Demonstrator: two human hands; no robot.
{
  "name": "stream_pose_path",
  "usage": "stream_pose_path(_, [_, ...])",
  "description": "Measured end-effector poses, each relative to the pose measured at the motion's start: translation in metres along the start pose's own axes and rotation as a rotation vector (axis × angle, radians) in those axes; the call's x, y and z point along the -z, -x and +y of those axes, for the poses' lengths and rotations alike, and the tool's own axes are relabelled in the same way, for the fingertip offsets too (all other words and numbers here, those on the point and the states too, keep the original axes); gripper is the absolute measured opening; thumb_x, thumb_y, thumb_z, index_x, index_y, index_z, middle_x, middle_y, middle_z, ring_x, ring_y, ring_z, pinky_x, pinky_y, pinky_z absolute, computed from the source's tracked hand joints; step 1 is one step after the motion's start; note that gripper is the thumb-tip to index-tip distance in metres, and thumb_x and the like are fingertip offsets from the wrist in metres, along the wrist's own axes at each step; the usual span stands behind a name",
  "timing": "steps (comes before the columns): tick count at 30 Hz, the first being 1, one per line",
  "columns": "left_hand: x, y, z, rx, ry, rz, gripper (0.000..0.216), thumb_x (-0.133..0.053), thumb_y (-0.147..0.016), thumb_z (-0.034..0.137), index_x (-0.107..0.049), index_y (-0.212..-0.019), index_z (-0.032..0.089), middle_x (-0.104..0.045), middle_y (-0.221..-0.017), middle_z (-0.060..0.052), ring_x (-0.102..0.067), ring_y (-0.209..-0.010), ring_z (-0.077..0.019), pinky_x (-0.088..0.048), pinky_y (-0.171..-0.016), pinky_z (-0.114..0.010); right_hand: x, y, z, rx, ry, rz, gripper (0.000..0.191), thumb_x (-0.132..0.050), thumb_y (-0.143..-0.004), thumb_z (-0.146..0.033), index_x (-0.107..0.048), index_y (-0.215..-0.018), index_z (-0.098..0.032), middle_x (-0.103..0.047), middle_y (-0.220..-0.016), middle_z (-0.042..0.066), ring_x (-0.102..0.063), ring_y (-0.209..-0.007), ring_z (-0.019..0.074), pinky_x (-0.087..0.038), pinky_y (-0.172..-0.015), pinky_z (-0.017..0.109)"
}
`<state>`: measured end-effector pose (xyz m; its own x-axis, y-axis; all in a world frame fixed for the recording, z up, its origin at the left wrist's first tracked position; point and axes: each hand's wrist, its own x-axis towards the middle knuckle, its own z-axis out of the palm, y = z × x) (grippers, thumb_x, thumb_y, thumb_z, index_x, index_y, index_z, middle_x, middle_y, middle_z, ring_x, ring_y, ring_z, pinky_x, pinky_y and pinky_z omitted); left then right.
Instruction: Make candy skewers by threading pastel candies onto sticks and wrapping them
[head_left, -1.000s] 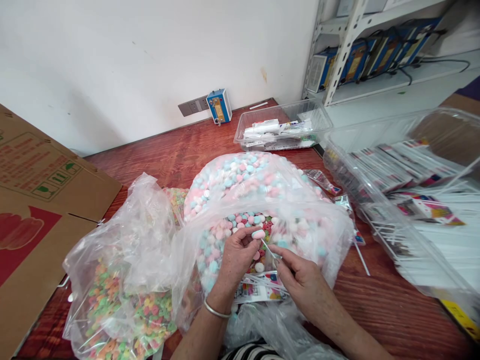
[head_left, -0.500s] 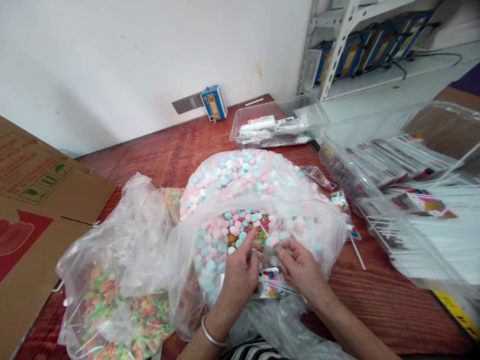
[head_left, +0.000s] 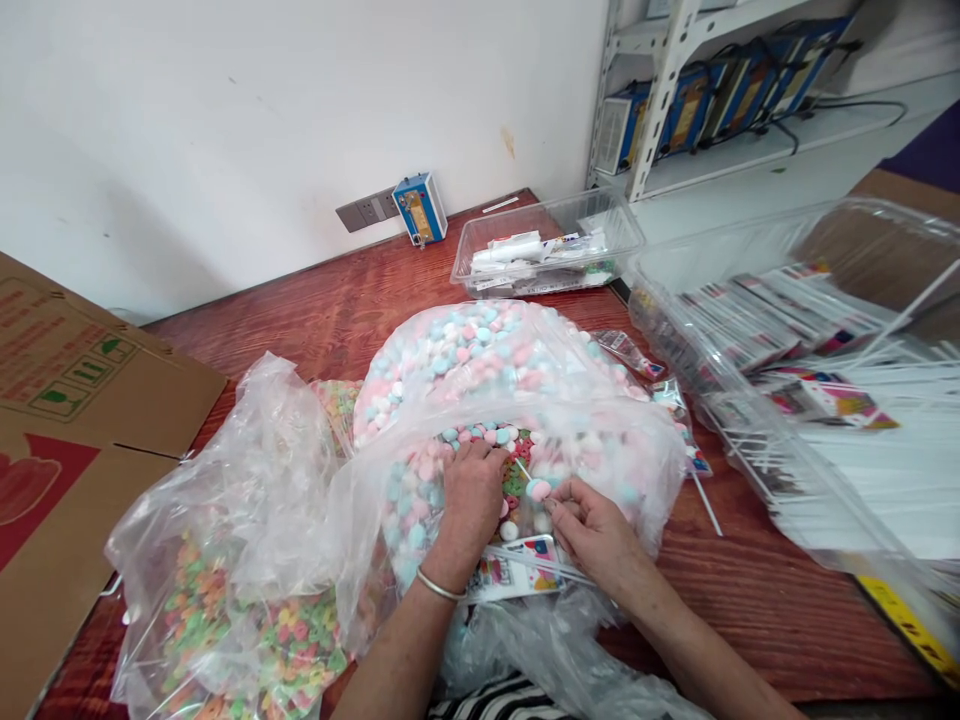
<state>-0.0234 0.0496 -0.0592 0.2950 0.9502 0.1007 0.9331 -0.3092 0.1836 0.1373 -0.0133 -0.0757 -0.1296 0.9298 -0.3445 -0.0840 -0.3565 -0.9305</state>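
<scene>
A large clear plastic bag (head_left: 442, 345) of pink, blue and white candies lies open in front of me. My left hand (head_left: 472, 490) reaches into its mouth, back of the hand up. Its fingertips are hidden down among the candies, beside some green and red ring-shaped pieces (head_left: 514, 480). To the right, my right hand (head_left: 592, 525) pinches a thin white stick (head_left: 523, 468) with a pink and blue candy (head_left: 538, 489) on it, close to the fingertips. Below both hands lie a printed packet (head_left: 525, 568) and several white sticks.
A bag of coloured ring-shaped candies (head_left: 292, 640) slumps at left, beside a cardboard box (head_left: 157, 390). Clear plastic trays (head_left: 739, 400) with packets and white sticks stand at right. Another clear tray (head_left: 551, 225) sits behind, near a small blue device (head_left: 420, 210).
My left hand has moved from beside the stick up and left into the candies. The right hand keeps its pinch in nearly the same place. The view has shifted slightly.
</scene>
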Motion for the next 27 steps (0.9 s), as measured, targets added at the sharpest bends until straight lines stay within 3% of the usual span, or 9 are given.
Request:
stream_pose_path(7, [0.006,0.007,-0.008,0.009,0.052,-0.032,0.011,-0.062,-0.085,0.015,-0.07,-0.09,0.021,-0.068,-0.094,-0.005,-0.058,-0.095,-0.0227,-0.04,-0.088,-0.036,0.001,0.001,-0.002,0.009,0.097,-0.014,0.023,-0.052,-0.087,-0.044,-0.046,-0.076,-0.024,-0.038,-0.044,-0.011,-0.029,-0.039,0.009,-0.018,-0.039,0.021])
stream_pose_path(12, [0.008,0.01,-0.004,-0.028,0.04,-0.059,0.007,-0.064,-0.085,0.02,-0.07,-0.081,0.021,-0.069,-0.091,-0.006,-0.056,-0.097,-0.0265,-0.036,-0.093,-0.043,0.001,0.002,-0.007,-0.003,0.156,-0.001,0.023,-0.052,-0.085,-0.043,-0.045,-0.075,-0.024,-0.039,-0.045,-0.01,-0.031,-0.04,0.0096,-0.018,-0.04,0.022])
stream_pose_path(18, [0.007,0.011,-0.002,-0.015,0.068,-0.043,0.011,-0.058,-0.086,0.014,-0.064,-0.077,0.019,-0.068,-0.085,-0.007,-0.056,-0.093,-0.0263,-0.038,-0.086,-0.042,0.002,0.001,-0.007,-0.009,0.141,-0.011,0.023,-0.051,-0.086,-0.044,-0.046,-0.077,-0.024,-0.039,-0.046,-0.01,-0.03,-0.04,0.0093,-0.018,-0.039,0.021])
stream_pose_path(21, [0.005,0.015,-0.004,0.002,0.115,-0.013,0.012,-0.055,-0.087,0.014,-0.064,-0.082,0.019,-0.067,-0.083,-0.006,-0.057,-0.09,-0.025,-0.04,-0.082,-0.04,0.003,0.001,-0.004,-0.005,0.128,-0.018,0.023,-0.051,-0.086,-0.044,-0.046,-0.078,-0.024,-0.039,-0.045,-0.011,-0.03,-0.039,0.0093,-0.018,-0.039,0.021])
stream_pose_path(27, [0.007,0.014,-0.016,0.122,0.24,0.152,0.026,-0.04,-0.094,0.013,-0.062,-0.107,0.016,-0.064,-0.101,-0.013,-0.056,-0.1,-0.025,-0.045,-0.087,-0.04,0.004,-0.001,0.001,0.01,0.128,-0.013,0.023,-0.052,-0.086,-0.044,-0.046,-0.077,-0.024,-0.038,-0.045,-0.011,-0.029,-0.04,0.0092,-0.018,-0.039,0.021])
